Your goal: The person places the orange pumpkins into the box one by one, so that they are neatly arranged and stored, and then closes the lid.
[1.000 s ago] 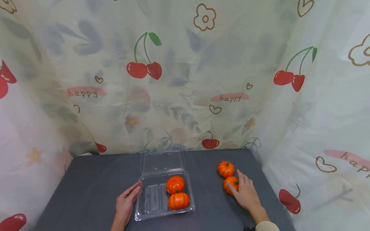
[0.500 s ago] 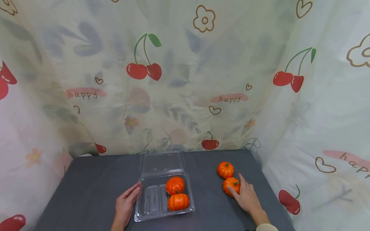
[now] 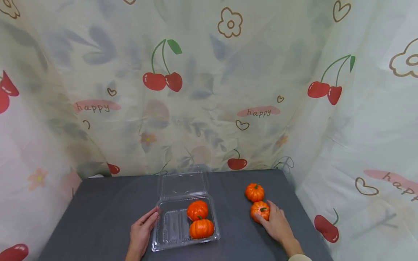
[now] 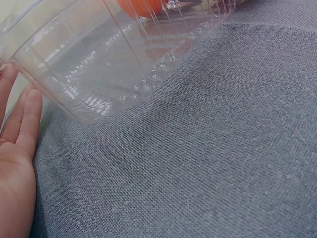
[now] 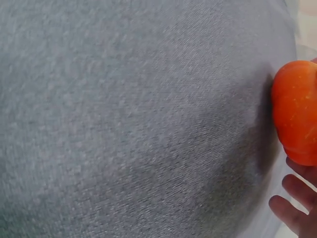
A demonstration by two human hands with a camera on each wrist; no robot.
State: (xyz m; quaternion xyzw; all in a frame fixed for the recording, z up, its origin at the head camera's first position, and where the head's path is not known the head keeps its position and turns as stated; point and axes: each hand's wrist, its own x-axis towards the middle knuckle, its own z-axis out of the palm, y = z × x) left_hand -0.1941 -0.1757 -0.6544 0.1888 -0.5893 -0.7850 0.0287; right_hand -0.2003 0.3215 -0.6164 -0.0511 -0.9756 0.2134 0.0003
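Note:
In the head view, a clear plastic clamshell container [image 3: 173,244] lies with its lid [image 3: 183,183] folded back. Two small orange pumpkins, a rear one [image 3: 197,209] and a front one [image 3: 201,229], sit in its right half. My left hand [image 3: 141,232] pinches the left rim; the left wrist view shows fingers [image 4: 30,116] beside the container wall [image 4: 94,74]. To the right, my right hand [image 3: 277,224] grips a pumpkin [image 3: 259,210] between thumb and fingers. In the right wrist view this pumpkin [image 5: 297,114] is partly cut off by the frame edge.
Another pumpkin [image 3: 254,192] sits on the table right behind the gripped one. The dark grey cloth-covered table [image 3: 107,210] meets a patterned curtain [image 3: 196,108] at the back and sides.
My right hand's fingers have closed round the nearer loose pumpkin, which has tilted and shifted slightly left. My left hand and the container have stayed in place.

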